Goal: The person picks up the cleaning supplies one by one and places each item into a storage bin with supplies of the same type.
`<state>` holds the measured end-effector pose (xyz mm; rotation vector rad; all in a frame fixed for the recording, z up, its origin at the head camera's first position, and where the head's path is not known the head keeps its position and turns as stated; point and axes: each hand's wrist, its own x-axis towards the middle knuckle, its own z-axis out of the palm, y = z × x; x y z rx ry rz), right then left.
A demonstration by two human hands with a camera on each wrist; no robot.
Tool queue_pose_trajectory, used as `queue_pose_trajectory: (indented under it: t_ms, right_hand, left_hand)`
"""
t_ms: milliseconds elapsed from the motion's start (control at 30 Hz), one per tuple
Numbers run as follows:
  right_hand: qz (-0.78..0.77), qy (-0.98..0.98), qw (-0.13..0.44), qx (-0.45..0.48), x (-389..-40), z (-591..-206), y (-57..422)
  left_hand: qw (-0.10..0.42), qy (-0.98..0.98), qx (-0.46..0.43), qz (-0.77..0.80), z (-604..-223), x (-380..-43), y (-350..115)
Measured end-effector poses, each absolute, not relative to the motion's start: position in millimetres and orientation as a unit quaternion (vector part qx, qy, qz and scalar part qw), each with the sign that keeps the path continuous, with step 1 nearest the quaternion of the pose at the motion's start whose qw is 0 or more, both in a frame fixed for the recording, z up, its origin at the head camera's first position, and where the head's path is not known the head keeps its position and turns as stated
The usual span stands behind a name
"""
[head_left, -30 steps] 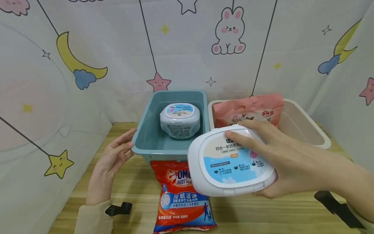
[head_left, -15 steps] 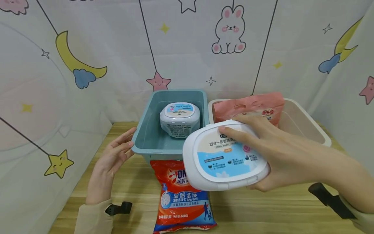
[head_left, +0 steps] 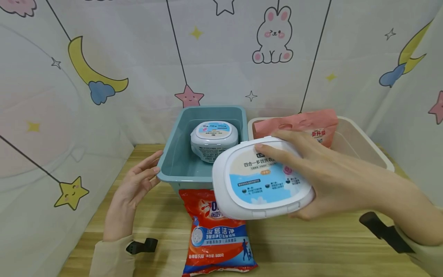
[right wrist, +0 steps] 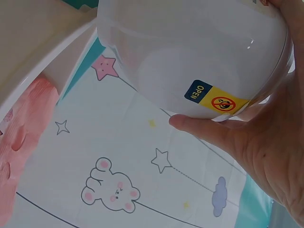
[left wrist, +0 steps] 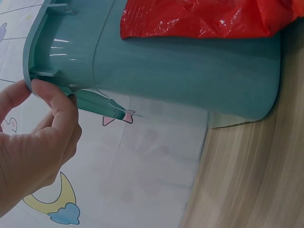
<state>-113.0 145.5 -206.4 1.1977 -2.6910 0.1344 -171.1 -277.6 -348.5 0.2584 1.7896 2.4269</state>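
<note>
My right hand [head_left: 332,175] grips a white laundry pod box [head_left: 261,184] by its right end, tilted so its blue-and-cream label faces up. It hangs in front of the teal bin [head_left: 178,163], above a red bag of OMO washing powder [head_left: 218,244]. In the right wrist view the thumb presses the box near a yellow "OPEN" sticker [right wrist: 216,97]. My left hand [head_left: 129,188] pinches the teal bin's left rim, thumb and finger meeting at the edge [left wrist: 31,78] in the left wrist view. A similar pod box [head_left: 212,134] sits inside that bin.
A beige bin [head_left: 375,152] stands right of the teal one, with a pink bag [head_left: 294,123] upright in it. The washing powder bag leans against the teal bin's front on the wooden table [head_left: 294,254]. A printed curtain [head_left: 221,50] hangs behind.
My right hand has carried the white pod box left and slightly up, toward the teal bin. My left hand stays at the bin's rim.
</note>
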Motion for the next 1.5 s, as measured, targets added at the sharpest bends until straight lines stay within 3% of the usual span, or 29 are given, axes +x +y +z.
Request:
queue_pose_trajectory:
  t_ms: [767, 1500]
  right_hand:
    - [0.081, -0.913, 0.067, 0.395, -132.1, -194.7, 134.8]
    - [0.086, -0.896, 0.097, 0.424, -140.5, -196.5, 115.4]
  left_hand:
    - [0.059, 0.596, 0.074, 0.797, -347.3, -171.4, -276.4]
    - [0.059, 0.586, 0.091, 0.803, -350.9, -171.5, -279.7]
